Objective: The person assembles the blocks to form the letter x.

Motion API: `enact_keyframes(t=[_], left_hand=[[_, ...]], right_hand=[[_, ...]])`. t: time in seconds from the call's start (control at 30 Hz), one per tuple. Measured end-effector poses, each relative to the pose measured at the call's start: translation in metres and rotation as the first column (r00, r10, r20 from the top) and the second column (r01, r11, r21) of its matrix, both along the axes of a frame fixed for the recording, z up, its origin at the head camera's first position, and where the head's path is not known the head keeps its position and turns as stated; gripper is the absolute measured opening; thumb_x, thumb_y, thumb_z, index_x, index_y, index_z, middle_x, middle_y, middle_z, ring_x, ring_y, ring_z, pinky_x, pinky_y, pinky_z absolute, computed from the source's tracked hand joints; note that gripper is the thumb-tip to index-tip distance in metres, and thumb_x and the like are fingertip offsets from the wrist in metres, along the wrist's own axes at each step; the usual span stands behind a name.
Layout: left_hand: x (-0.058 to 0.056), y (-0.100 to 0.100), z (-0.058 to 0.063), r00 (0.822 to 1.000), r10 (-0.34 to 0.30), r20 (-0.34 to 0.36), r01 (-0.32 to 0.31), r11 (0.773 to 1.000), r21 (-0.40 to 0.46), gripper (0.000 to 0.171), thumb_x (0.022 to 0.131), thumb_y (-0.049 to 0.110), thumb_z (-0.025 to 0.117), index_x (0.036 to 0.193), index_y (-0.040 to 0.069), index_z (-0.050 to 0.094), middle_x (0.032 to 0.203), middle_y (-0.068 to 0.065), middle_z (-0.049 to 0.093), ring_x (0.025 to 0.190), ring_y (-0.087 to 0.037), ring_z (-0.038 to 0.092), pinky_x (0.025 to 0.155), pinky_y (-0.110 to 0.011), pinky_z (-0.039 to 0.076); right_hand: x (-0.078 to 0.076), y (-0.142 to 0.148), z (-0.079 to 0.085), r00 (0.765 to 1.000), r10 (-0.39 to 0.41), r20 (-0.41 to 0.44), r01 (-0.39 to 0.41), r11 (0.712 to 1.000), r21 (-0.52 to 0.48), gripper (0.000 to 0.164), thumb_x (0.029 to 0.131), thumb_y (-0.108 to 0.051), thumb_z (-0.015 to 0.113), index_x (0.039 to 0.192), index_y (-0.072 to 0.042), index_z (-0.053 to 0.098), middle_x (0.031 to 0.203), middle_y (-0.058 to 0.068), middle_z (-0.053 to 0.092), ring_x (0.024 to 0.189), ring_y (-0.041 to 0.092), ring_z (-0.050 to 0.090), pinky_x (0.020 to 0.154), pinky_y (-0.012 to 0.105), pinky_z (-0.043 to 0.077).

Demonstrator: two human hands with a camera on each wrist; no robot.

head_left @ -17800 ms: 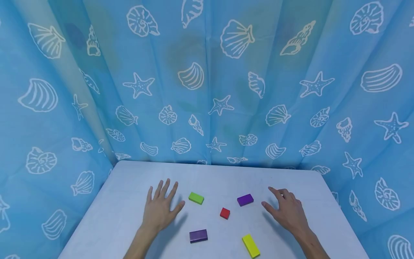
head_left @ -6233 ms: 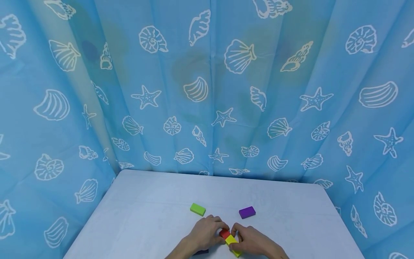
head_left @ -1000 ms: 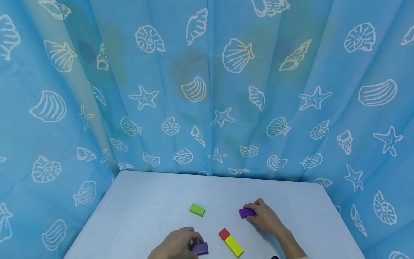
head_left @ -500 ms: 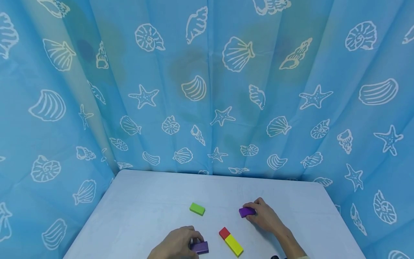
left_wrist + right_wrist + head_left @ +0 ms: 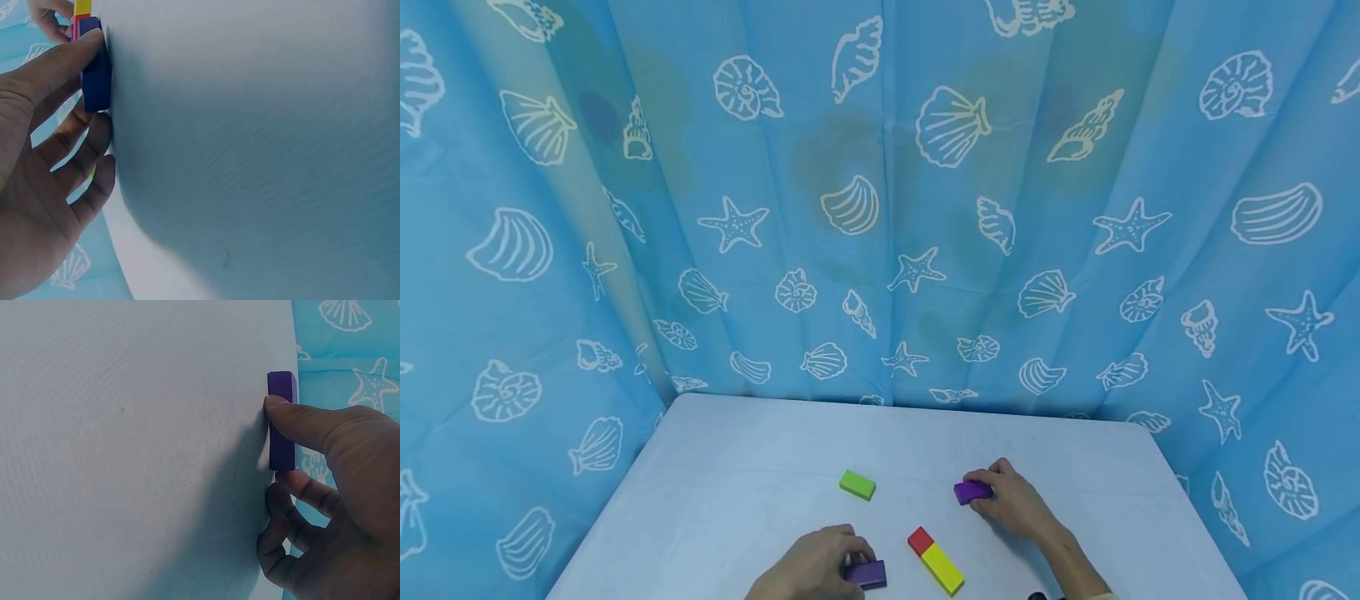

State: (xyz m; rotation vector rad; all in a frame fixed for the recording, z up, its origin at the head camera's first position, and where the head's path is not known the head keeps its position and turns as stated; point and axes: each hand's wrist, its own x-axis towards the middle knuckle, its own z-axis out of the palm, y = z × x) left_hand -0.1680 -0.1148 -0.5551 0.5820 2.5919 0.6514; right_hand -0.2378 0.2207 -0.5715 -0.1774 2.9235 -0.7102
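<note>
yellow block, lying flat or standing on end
Lying flat: the yellow block shows its long face upward in the head view, touching the red block.

Purple block [image 5: 282,452] in right hand [image 5: 359,484]

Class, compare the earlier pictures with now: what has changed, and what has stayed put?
The yellow block moved left and away from the person, the red block slightly nearer; they now meet end to end, let go. The left hand now grips the near purple block, the right hand the far purple block. The green block stayed put.
</note>
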Motion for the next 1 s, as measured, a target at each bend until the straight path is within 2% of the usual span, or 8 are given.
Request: enact_keyframes(t=[0.2, 0.47, 0.6, 0.8, 1.0], left_hand=[[0.002, 0.005, -0.001, 0.996, 0.045, 0.083, -0.046, 0.999, 0.017, 0.034, 0.077, 0.027, 0.088, 0.108, 0.033, 0.074, 0.087, 0.015, 0.056, 0.076, -0.004, 0.053, 0.074, -0.028, 0.051], [0.002, 0.012, 0.000, 0.990, 0.086, 0.111, -0.086, 0.996, -0.005, 0.035, 0.077, 0.027, 0.088, 0.108, 0.032, 0.073, 0.087, 0.013, 0.055, 0.078, -0.008, 0.053, 0.076, -0.030, 0.052], [0.001, 0.017, 0.001, 0.993, 0.083, 0.086, -0.081, 0.996, -0.029, 0.035, 0.077, 0.031, 0.088, 0.109, 0.032, 0.072, 0.087, 0.013, 0.055, 0.078, -0.007, 0.053, 0.076, -0.029, 0.051], [0.000, 0.020, 0.000, 0.998, 0.061, 0.010, -0.061, 0.998, -0.035, 0.036, 0.078, 0.035, 0.086, 0.111, 0.033, 0.072, 0.089, 0.014, 0.056, 0.076, -0.005, 0.051, 0.073, -0.026, 0.050], [-0.002, 0.022, 0.001, 0.996, 0.054, -0.072, -0.057, 0.998, -0.036, 0.037, 0.077, 0.038, 0.086, 0.111, 0.031, 0.072, 0.089, 0.014, 0.057, 0.074, -0.004, 0.049, 0.071, -0.025, 0.049]], right_hand=[[0.002, 0.000, 0.002, 1.000, 0.015, 0.014, -0.015, 1.000, -0.002, 0.039, 0.086, -0.022, 0.080, 0.123, -0.025, 0.071, 0.105, 0.003, 0.053, 0.095, 0.020, 0.054, 0.088, 0.045, 0.055], [0.005, -0.004, 0.006, 0.999, 0.030, 0.044, -0.029, 0.999, -0.035, 0.037, 0.085, -0.022, 0.081, 0.120, -0.028, 0.072, 0.104, -0.001, 0.052, 0.096, 0.019, 0.054, 0.089, 0.044, 0.054], [0.006, -0.009, 0.005, 0.996, 0.058, 0.069, -0.054, 0.997, -0.053, 0.037, 0.085, -0.022, 0.081, 0.120, -0.028, 0.072, 0.103, -0.002, 0.052, 0.095, 0.018, 0.054, 0.089, 0.043, 0.055], [0.006, -0.015, 0.002, 0.991, 0.102, 0.088, -0.096, 0.993, -0.071, 0.037, 0.085, -0.022, 0.081, 0.120, -0.029, 0.072, 0.104, -0.002, 0.052, 0.095, 0.017, 0.055, 0.089, 0.042, 0.056], [0.006, -0.018, 0.005, 0.987, 0.130, 0.090, -0.123, 0.990, -0.074, 0.036, 0.085, -0.023, 0.081, 0.119, -0.029, 0.072, 0.105, -0.002, 0.052, 0.096, 0.017, 0.054, 0.089, 0.041, 0.055]])
